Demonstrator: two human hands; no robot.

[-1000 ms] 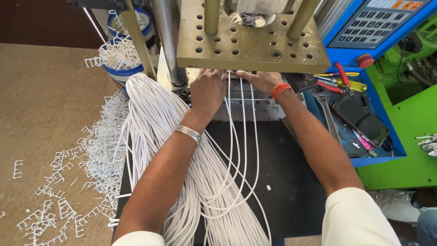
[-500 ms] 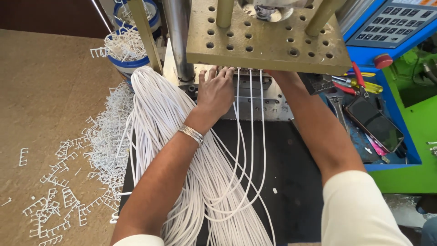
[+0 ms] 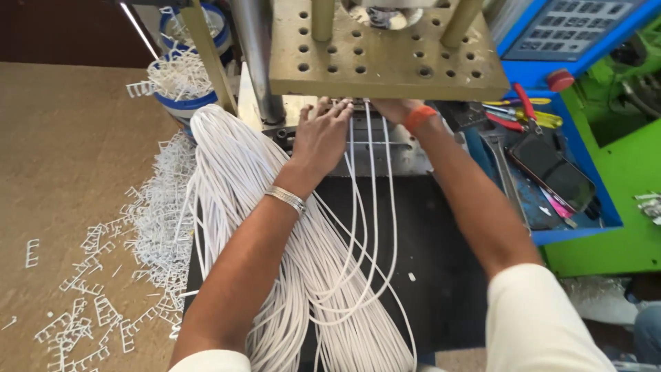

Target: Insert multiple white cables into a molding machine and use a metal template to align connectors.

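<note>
The left hand [image 3: 323, 134] lies flat, fingers spread, grip open on white cords [image 3: 289, 227] running back from it across the black desk [image 3: 447, 262]. The right hand [image 3: 392, 109], beside it, reaches under a perforated metal plate [image 3: 385, 55]; its grip cannot be told.

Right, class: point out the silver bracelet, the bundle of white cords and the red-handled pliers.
silver bracelet [image 3: 286, 199], head view, on the band at the left wrist.
bundle of white cords [image 3: 231, 172], head view, on its upper strands.
red-handled pliers [image 3: 525, 101], head view, on a handle.
</note>
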